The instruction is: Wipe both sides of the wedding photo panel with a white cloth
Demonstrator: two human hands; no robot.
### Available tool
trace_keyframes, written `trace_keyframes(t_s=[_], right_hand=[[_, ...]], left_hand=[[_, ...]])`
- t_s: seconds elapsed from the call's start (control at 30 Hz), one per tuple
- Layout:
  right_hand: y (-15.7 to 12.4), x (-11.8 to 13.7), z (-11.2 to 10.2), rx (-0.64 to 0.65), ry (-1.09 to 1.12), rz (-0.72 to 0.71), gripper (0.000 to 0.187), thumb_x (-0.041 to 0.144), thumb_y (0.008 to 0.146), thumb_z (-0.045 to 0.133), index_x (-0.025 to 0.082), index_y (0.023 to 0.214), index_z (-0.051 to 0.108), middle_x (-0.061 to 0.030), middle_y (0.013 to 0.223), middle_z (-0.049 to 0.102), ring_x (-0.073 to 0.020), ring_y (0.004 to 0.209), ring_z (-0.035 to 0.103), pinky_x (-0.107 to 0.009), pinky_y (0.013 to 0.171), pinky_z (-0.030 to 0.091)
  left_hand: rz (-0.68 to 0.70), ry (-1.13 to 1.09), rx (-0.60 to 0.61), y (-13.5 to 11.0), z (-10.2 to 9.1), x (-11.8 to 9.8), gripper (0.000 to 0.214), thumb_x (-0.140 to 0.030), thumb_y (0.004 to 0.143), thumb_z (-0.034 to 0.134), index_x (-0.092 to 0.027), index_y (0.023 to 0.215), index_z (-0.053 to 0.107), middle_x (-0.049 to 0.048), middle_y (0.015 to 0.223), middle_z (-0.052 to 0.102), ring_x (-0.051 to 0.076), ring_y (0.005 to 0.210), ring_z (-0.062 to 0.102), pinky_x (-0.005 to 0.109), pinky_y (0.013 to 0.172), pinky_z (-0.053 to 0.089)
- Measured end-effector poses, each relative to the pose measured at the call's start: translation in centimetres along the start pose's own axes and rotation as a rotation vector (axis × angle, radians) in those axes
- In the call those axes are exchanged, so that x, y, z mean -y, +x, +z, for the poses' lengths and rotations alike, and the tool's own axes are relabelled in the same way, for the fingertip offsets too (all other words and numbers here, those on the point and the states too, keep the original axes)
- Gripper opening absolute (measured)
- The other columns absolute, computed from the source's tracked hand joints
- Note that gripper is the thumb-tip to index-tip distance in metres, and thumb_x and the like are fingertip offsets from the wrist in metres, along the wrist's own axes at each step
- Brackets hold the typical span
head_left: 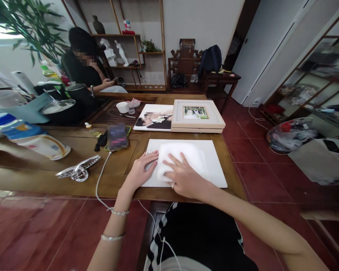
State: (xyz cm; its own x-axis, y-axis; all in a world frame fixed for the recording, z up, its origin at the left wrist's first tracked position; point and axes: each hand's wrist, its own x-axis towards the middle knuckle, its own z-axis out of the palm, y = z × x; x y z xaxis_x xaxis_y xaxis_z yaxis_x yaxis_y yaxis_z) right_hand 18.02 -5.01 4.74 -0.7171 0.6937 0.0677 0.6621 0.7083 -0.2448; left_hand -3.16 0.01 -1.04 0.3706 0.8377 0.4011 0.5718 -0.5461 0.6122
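Observation:
A white board or panel [214, 165] lies flat near the front edge of the wooden table, with some small print at its upper left. On it rests a thick, soft-looking white pad [163, 150], possibly a folded cloth or foam; its exact kind is unclear. My right hand [183, 173] presses down on this pad with fingers spread, a ring on one finger. Flat on the board's left side lies my left hand [143, 169], fingers stretched out, their tips by the pad's left edge.
Behind the board sit a framed photo [197, 113] and a photo print [155, 122]. To the left are a phone [118, 137] with a white cable, a silver winged ornament [80, 169] and a blue-capped bottle [36, 141]. A seated person [84, 64] holds a phone across the table.

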Motion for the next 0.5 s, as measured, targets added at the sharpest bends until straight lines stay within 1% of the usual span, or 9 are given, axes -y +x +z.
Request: trace_keyframes(t_s=[0.07,0.13,0.23,0.3,0.33,0.4,0.47,0.5], right_hand=[[-1.3,0.9,-0.8,0.049,0.042,-0.063,0.027,0.019,0.086,0.052,0.018,0.108,0.067,-0.0141,0.142,0.049,-0.0340,0.142,0.024,-0.065,0.111,0.017],[-2.0,0.9,-2.0,0.121,0.109,-0.112,0.026,0.018,0.086,0.051,0.018,0.107,0.067,-0.0131,0.135,0.056,-0.0296,0.140,0.031,-0.058,0.113,0.021],[-1.6,-1.0,-3.8,0.203,0.220,-0.121,0.025,0.021,0.092,0.045,0.022,0.105,0.067,-0.0060,0.127,0.063,-0.0229,0.132,0.044,-0.045,0.115,0.025],[-0.7,-2.9,-4.3,0.221,0.287,-0.058,0.026,0.031,0.095,0.043,0.023,0.105,0.066,-0.0023,0.123,0.065,-0.0236,0.129,0.048,-0.042,0.113,0.030],[-0.2,-3.9,-4.3,0.210,0.315,-0.012,0.029,0.037,0.096,0.043,0.023,0.106,0.066,-0.0017,0.122,0.066,-0.0254,0.130,0.047,-0.042,0.111,0.032],[1.0,-5.7,-4.0,0.150,0.351,0.084,0.036,0.047,0.096,0.042,0.023,0.108,0.066,-0.0025,0.122,0.066,-0.0295,0.134,0.041,-0.044,0.109,0.035],[2.0,-6.8,-3.3,0.061,0.344,0.149,0.041,0.050,0.096,0.040,0.022,0.111,0.065,-0.0040,0.127,0.063,-0.0309,0.137,0.036,-0.046,0.109,0.032],[2.5,-7.1,-2.8,0.015,0.324,0.167,0.042,0.050,0.096,0.039,0.021,0.113,0.065,-0.0050,0.130,0.062,-0.0307,0.137,0.036,-0.047,0.111,0.030]], left_hand=[[0.001,-0.002,0.014,0.0,-0.1,0.0,0.030,-0.024,0.089,0.049,-0.021,0.110,0.070,0.0091,0.121,0.067,0.026,0.120,0.058,0.050,0.111,0.034],[0.009,-0.004,0.032,0.0,-0.1,0.0,0.033,-0.021,0.087,0.047,-0.021,0.113,0.069,0.0082,0.122,0.067,0.026,0.121,0.057,0.051,0.112,0.033],[0.008,-0.006,0.040,0.0,-0.1,0.0,0.033,-0.021,0.087,0.048,-0.021,0.113,0.069,0.0079,0.123,0.066,0.026,0.122,0.057,0.051,0.112,0.032],[-0.008,-0.009,0.024,0.0,0.0,0.0,0.030,-0.024,0.088,0.050,-0.021,0.112,0.069,0.0086,0.123,0.066,0.026,0.121,0.058,0.050,0.112,0.033],[-0.016,-0.011,0.017,0.0,0.0,0.0,0.030,-0.025,0.089,0.051,-0.020,0.111,0.070,0.0089,0.123,0.066,0.027,0.120,0.058,0.050,0.112,0.034],[-0.022,-0.015,0.010,0.0,0.0,-0.1,0.029,-0.027,0.089,0.052,-0.020,0.112,0.069,0.0090,0.122,0.066,0.027,0.120,0.058,0.050,0.112,0.034],[-0.020,-0.016,0.020,0.0,0.0,-0.2,0.030,-0.028,0.090,0.052,-0.021,0.114,0.069,0.0084,0.123,0.066,0.026,0.121,0.057,0.049,0.113,0.032],[-0.019,-0.017,0.026,0.0,-0.1,-0.3,0.030,-0.029,0.090,0.052,-0.021,0.115,0.068,0.0081,0.123,0.066,0.026,0.121,0.057,0.049,0.113,0.032]])
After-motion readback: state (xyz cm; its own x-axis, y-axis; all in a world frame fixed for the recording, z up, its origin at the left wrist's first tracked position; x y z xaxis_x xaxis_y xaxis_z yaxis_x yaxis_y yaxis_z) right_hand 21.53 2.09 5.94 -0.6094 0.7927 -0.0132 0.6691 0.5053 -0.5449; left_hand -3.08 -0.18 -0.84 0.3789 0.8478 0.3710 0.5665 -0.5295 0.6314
